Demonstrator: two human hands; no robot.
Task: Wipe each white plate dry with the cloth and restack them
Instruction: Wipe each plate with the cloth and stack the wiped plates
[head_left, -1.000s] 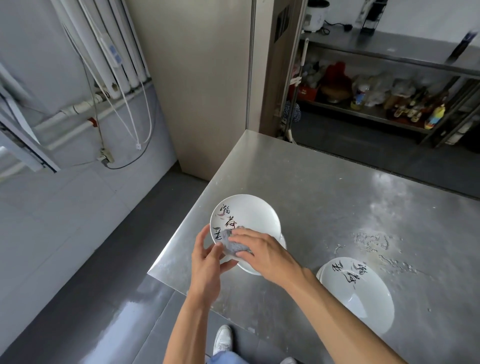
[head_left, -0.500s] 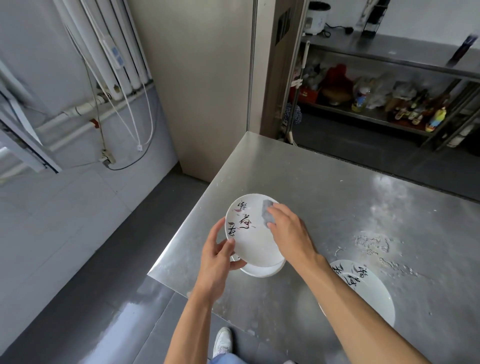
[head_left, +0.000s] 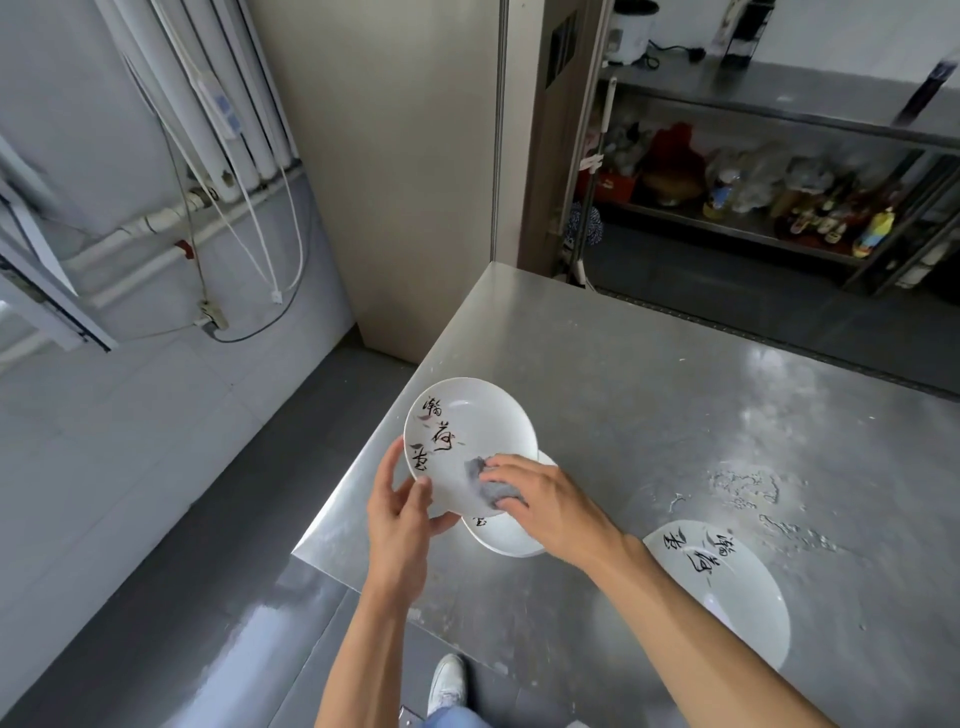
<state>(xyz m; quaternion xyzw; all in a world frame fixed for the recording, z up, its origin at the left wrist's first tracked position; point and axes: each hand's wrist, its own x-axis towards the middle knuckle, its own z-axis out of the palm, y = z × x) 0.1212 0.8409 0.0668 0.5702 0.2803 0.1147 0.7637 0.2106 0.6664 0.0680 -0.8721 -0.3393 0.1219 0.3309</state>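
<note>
My left hand (head_left: 399, 514) grips the lower left rim of a white plate (head_left: 467, 431) with black calligraphy, held tilted above the steel table's near left corner. My right hand (head_left: 545, 501) presses a small grey cloth (head_left: 485, 480) against the plate's lower right face, fingers curled over it. Under the held plate, another white plate (head_left: 506, 538) lies on the table, mostly hidden. A third plate (head_left: 727, 582) with the same writing lies flat to the right, partly behind my right forearm.
The steel table (head_left: 649, 405) has water drops (head_left: 748, 483) right of my hands. Its left edge and near corner drop to a grey floor. A beige cabinet (head_left: 395, 156) stands behind; a shelf with bottles (head_left: 810, 208) is at the far right.
My right hand slid the cloth from the plate's upper right down to its lower right. The held plate tilted slightly; my left hand kept its grip.
</note>
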